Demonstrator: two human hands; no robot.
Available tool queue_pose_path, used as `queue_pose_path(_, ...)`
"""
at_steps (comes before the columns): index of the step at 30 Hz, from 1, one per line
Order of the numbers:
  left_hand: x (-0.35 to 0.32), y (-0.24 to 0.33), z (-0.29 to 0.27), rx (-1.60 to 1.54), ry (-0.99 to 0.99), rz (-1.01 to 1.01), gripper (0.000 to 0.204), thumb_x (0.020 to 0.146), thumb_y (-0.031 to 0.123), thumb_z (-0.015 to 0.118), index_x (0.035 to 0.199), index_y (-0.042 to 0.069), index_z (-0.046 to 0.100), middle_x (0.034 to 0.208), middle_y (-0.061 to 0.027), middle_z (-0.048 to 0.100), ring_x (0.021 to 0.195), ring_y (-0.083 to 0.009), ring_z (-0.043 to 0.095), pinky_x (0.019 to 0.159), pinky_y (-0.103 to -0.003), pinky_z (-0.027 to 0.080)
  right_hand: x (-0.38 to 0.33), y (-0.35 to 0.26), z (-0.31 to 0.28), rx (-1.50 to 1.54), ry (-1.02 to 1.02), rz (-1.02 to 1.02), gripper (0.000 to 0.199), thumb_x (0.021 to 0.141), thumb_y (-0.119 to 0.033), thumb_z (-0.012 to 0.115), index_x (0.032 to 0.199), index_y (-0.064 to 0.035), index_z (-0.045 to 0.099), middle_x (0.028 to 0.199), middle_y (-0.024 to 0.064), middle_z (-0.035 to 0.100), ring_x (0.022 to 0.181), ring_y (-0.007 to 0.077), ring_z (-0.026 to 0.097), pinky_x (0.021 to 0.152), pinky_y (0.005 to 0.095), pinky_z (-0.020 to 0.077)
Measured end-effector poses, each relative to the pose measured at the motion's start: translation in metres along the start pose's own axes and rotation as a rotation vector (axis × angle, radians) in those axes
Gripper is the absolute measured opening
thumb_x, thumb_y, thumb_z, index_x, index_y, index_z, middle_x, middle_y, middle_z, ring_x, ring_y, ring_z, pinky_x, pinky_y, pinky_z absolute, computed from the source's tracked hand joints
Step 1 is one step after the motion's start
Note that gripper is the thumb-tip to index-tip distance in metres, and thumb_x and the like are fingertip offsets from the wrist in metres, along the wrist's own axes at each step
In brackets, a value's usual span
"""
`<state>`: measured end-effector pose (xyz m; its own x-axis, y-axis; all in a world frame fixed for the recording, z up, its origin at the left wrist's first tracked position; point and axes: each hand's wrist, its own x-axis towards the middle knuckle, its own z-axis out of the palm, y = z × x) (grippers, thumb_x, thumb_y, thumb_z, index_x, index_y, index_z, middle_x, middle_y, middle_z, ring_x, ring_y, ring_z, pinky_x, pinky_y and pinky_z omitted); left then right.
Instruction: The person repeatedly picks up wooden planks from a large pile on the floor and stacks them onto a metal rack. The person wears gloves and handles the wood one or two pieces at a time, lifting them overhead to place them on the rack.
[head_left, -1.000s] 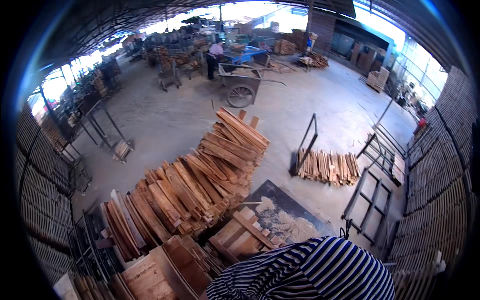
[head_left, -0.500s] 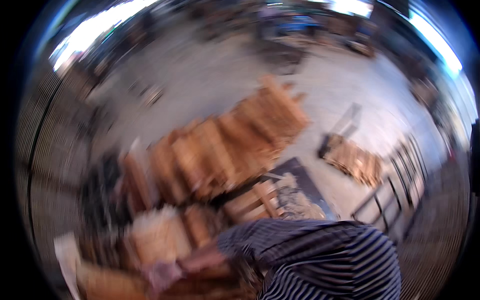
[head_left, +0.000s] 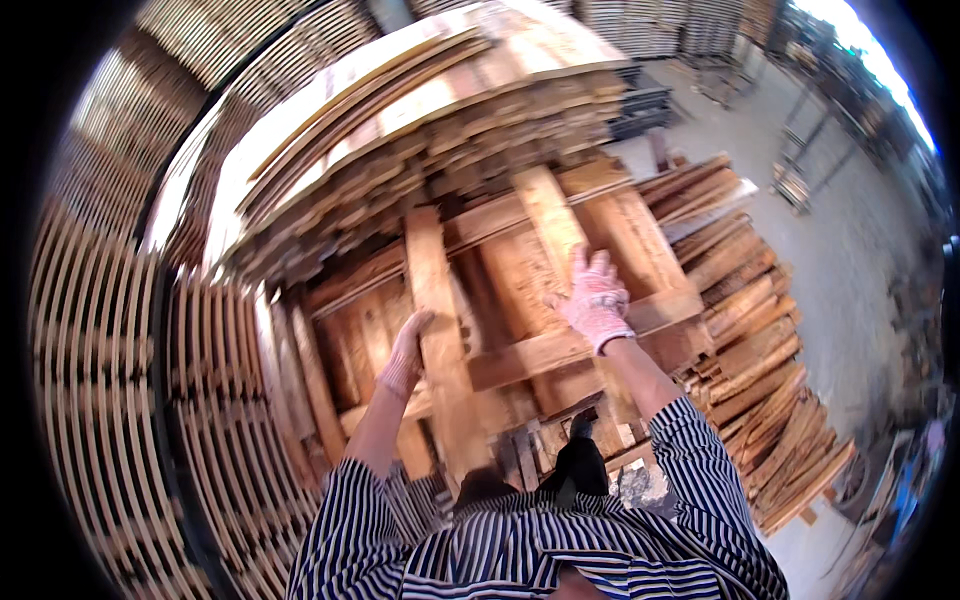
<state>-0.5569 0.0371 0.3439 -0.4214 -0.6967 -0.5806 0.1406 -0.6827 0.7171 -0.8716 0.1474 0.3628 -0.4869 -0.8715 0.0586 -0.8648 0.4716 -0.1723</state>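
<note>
Two long wooden boards lie crosswise over a low stack of timber in front of me. My left hand (head_left: pixel 405 352), in a pale pink knit glove, grips the left edge of the nearer-left board (head_left: pixel 440 340), which runs toward my body. The right-hand board (head_left: pixel 550 215) lies roughly parallel to it. On its lower stretch rests my right hand (head_left: pixel 596 297), in a pink and white glove, with the fingers spread apart. Under both boards is a crosswise timber (head_left: pixel 530 362); the undersides of the boards are hidden.
Beyond the boards rises a tall stack of planks (head_left: pixel 500 120) with loose strips on top. Slatted wood stacks (head_left: pixel 90 350) line the left side. Rough-edged slabs (head_left: pixel 755 340) are piled on the right, beside the concrete floor (head_left: pixel 830 240). My feet stand among wood scraps.
My view has swung from the workshop floor and slab pile round to the plank stack. Both hands now show on the boards; before, only one blurred gloved hand was seen.
</note>
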Motion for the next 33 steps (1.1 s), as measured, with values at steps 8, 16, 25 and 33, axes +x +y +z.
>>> queue_pose_path(8, -0.007, 0.028, -0.026, 0.887, 0.502, 0.511, 0.083, 0.083, 0.034, 0.086, 0.150, 0.002, 0.048, 0.135, -0.0201, 0.064, 0.126, -0.0265, 0.061, 0.105, -0.037, 0.050, 0.014, -0.008, -0.004, -0.039, -0.135, 0.175, 0.103, 0.084, -0.047, 0.078, 0.165, -0.0240, 0.019, 0.134, 0.0167, 0.051, 0.124, 0.0357, 0.058, 0.094, 0.0507, 0.0553)
queue_pose_path(16, -0.096, 0.087, -0.291, 1.219, 0.969, 0.744, 0.070, 0.094, 0.044, 0.071, 0.147, 0.003, 0.050, 0.141, -0.0212, 0.059, 0.135, -0.0338, 0.055, 0.107, -0.042, 0.048, -0.034, -0.165, -0.051, 0.211, -0.201, 0.043, 0.099, 0.089, -0.037, 0.076, 0.167, -0.0253, 0.015, 0.119, 0.0192, 0.056, 0.105, 0.0303, 0.064, 0.083, 0.0508, 0.0591)
queue_pose_path(25, -0.077, 0.124, -0.425, 1.087, 0.944, 0.290, 0.057, 0.100, 0.036, 0.064, 0.145, 0.003, 0.052, 0.128, -0.0215, 0.067, 0.117, -0.0335, 0.064, 0.100, -0.042, 0.049, -0.096, -0.437, 0.023, 0.223, -0.503, -0.282, 0.093, 0.093, -0.054, 0.065, 0.167, -0.0283, 0.016, 0.135, 0.0184, 0.050, 0.117, 0.0281, 0.061, 0.090, 0.0455, 0.0556)
queue_pose_path(33, -0.050, 0.136, -0.376, 0.860, 0.741, 0.303, 0.053, 0.095, 0.040, 0.065, 0.133, 0.003, 0.057, 0.114, -0.0192, 0.071, 0.104, -0.0330, 0.068, 0.093, -0.044, 0.051, -0.079, -0.526, 0.103, 0.398, -0.587, -0.215, 0.086, 0.097, -0.049, 0.062, 0.165, -0.0200, 0.020, 0.149, 0.0321, 0.039, 0.118, 0.0463, 0.064, 0.096, 0.0546, 0.0529)
